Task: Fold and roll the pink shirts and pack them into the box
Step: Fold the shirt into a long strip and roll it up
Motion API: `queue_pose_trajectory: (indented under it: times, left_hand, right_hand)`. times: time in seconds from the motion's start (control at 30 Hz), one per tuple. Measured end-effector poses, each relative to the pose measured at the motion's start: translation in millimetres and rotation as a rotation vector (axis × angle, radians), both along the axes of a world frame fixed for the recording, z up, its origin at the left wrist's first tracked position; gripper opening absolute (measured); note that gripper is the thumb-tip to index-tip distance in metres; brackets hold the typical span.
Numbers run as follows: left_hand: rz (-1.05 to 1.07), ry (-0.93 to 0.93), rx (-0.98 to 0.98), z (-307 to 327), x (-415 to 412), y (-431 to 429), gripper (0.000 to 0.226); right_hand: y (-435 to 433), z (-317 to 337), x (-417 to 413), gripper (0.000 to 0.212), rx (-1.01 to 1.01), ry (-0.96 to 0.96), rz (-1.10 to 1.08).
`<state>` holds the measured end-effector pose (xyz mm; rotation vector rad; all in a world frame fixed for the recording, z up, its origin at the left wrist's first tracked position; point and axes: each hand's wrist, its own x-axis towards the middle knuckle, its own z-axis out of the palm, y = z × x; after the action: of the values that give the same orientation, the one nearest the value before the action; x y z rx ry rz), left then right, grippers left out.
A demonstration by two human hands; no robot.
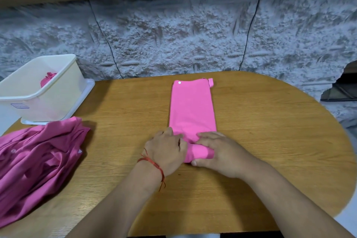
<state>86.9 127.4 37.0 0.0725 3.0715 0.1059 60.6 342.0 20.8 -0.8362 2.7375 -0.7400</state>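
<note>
A pink shirt [192, 108], folded into a long narrow strip, lies on the wooden table [270, 141] and points away from me. Its near end is rolled up into a short roll. My left hand [166, 150] grips the left end of that roll, fingers curled over it. My right hand [218, 150] grips the right end, thumb under the near side. A pile of darker pink shirts [36, 162] lies crumpled at the left. The cream plastic box [58, 91] stands at the back left with one rolled pink shirt [47, 79] inside.
The box sits on a white lid or tray [87, 87]. A grey stone-textured wall [173, 35] rises right behind the table. The table's rounded edge curves away at the right, with floor beyond it.
</note>
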Motion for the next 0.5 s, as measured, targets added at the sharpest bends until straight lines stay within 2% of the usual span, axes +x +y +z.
queue_pose_trajectory:
  times: [0.1, 0.13, 0.23, 0.3, 0.5]
  left_hand:
    - [0.011, 0.058, -0.208, 6.2, -8.4, 12.5, 0.059]
    - [-0.005, 0.075, -0.200, 5.5, -10.4, 16.7, 0.057]
    - [-0.061, 0.028, 0.110, -0.7, -14.4, 16.4, 0.043]
    - [-0.071, -0.018, 0.174, -3.8, -16.0, 12.3, 0.049]
    - [0.112, -0.011, -0.150, -4.0, -15.6, 28.1, 0.063]
  right_hand:
    - [-0.3, 5.5, -7.6, 0.076, 0.019, -0.078, 0.048]
    - [-0.5, 6.9, -10.7, 0.072, 0.002, -0.093, 0.069]
    - [0.0, 6.9, -15.7, 0.076, -0.001, -0.156, 0.053]
    - [0.0, 3.9, -16.9, 0.085, 0.019, -0.189, 0.020]
    - [0.7, 3.2, -19.1, 0.122, 0.094, -0.236, 0.035]
